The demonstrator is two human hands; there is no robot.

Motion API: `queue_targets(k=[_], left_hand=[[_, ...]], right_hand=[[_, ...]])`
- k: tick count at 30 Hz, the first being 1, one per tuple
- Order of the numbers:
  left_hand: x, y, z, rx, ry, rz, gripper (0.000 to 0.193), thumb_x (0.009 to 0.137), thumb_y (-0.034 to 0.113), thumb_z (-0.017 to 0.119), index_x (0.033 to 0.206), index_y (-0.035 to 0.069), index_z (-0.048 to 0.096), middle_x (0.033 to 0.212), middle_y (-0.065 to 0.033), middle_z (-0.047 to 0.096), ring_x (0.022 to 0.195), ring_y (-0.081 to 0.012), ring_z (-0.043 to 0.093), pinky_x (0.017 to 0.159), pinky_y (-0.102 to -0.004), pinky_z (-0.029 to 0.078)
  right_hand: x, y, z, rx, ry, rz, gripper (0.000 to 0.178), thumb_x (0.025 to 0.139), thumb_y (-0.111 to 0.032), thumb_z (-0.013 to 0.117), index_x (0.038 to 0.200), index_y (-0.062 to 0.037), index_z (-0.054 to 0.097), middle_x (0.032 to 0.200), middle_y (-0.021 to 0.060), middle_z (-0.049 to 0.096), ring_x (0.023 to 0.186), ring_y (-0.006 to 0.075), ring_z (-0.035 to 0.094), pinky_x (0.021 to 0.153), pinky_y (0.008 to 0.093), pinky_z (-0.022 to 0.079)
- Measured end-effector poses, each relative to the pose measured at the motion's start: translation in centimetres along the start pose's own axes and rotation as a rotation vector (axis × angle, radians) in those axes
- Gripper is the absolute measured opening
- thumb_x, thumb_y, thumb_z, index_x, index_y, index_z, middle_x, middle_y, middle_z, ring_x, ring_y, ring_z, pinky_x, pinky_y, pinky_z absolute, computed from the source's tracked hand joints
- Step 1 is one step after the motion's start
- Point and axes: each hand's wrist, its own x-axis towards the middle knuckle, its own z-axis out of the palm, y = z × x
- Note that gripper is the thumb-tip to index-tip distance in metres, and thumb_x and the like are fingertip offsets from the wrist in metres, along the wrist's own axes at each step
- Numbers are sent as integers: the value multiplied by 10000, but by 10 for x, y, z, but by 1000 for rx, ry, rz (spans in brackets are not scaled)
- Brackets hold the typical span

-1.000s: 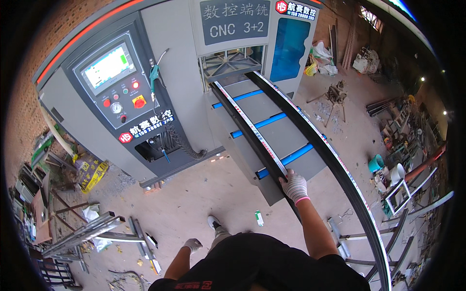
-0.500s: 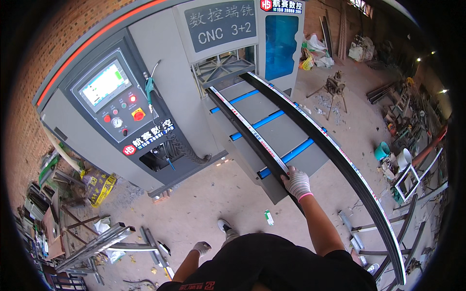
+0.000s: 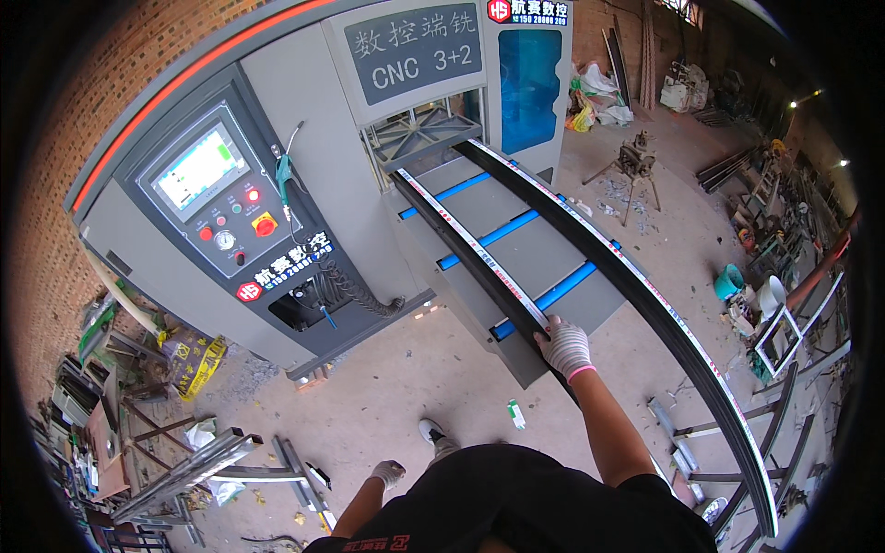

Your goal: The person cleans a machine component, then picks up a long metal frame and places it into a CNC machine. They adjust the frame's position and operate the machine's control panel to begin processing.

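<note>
Two long black profile bars with white printed strips lie side by side on a roller table, their far ends at the opening of a grey machine (image 3: 304, 111). My right hand (image 3: 564, 348), in a white striped glove with a pink cuff, grips the near end of the left profile bar (image 3: 479, 253). That bar's end beyond the hand is partly hidden by my arm. The right profile bar (image 3: 636, 276) runs past the table toward the lower right, untouched. My left hand (image 3: 391, 473), also gloved, hangs low by my body with its fingers curled and nothing visible in them.
Blue rollers (image 3: 566, 286) cross the grey table (image 3: 525, 364). Left of it are a control panel with a lit screen (image 3: 200, 169), a coiled hose (image 3: 355, 290) and an air gun (image 3: 283, 172). Metal lengths (image 3: 189, 475) lie lower left; a tripod stand (image 3: 638, 161) and buckets (image 3: 728, 282) stand right.
The view has shifted slightly. My right hand keeps its place on the left profile bar, and both bars lie as before. My left hand has barely moved.
</note>
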Motion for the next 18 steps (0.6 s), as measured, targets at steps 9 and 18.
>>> queue_targets(k=[9, 18], left_hand=[[-18, 8, -9, -9, 16, 69, 254, 883, 272, 693, 984, 49, 760, 899, -91, 768, 812, -192, 701, 782, -346, 555], [-21, 17, -14, 55, 32, 75, 304, 879, 325, 695, 986, 49, 763, 932, -134, 774, 847, -225, 720, 807, -363, 553]], right_hand=[[-1, -1, -4, -8, -25, 13, 443, 904, -401, 715, 1140, -35, 636, 1086, 212, 715, 1027, 387, 689, 918, 463, 538], [-2, -1, -4, -2, -26, 17, 450, 910, -392, 711, 1167, -33, 627, 1086, 209, 716, 1018, 386, 691, 913, 461, 543]])
